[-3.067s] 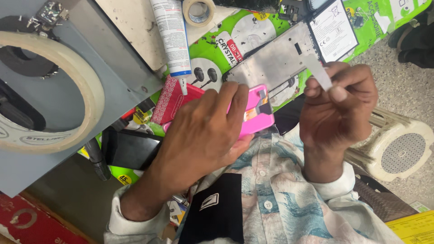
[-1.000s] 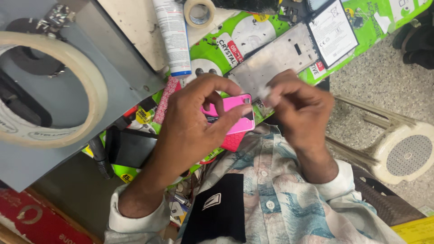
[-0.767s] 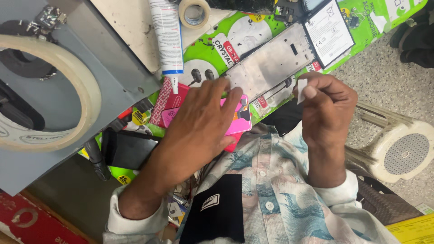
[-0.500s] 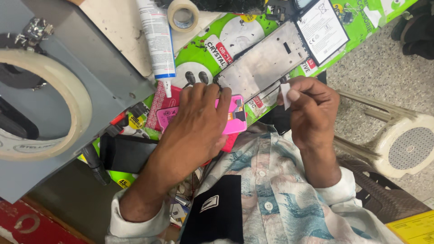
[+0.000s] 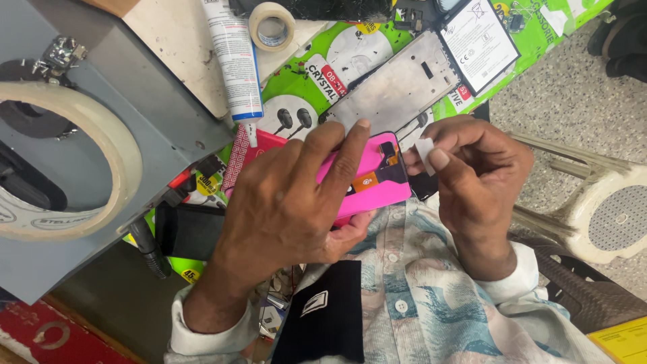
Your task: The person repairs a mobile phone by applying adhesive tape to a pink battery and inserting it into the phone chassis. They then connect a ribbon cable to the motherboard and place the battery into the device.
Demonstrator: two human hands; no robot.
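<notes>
The pink phone panel (image 5: 367,182) lies under the left hand (image 5: 290,202), over the lap and at the near edge of the green printed mat (image 5: 296,87). The left hand is spread flat on it: the fingers press down across its top face and the thumb curls beneath its lower edge, so the panel is clamped between them. Only the right end of the panel shows past the fingers. That end is bright pink with rounded corners, an orange patch near the middle and a thin dark flex strip running up to its top edge.

The right hand (image 5: 475,178) is just beside the panel's right end, raised a little off it. Its thumb and forefinger are pressed together on a small white tab (image 5: 425,148), which looks like a bit of film or tape, though it is too small to tell for sure. The tab hangs close to the panel's upper right corner, and whether it touches it is not clear.

Behind the panel a bare metal phone frame (image 5: 397,87) rests on the mat, with a battery (image 5: 480,42) beyond it. A white glue tube (image 5: 234,57) points down toward the left hand, and a small tape roll (image 5: 271,25) sits near its top.
</notes>
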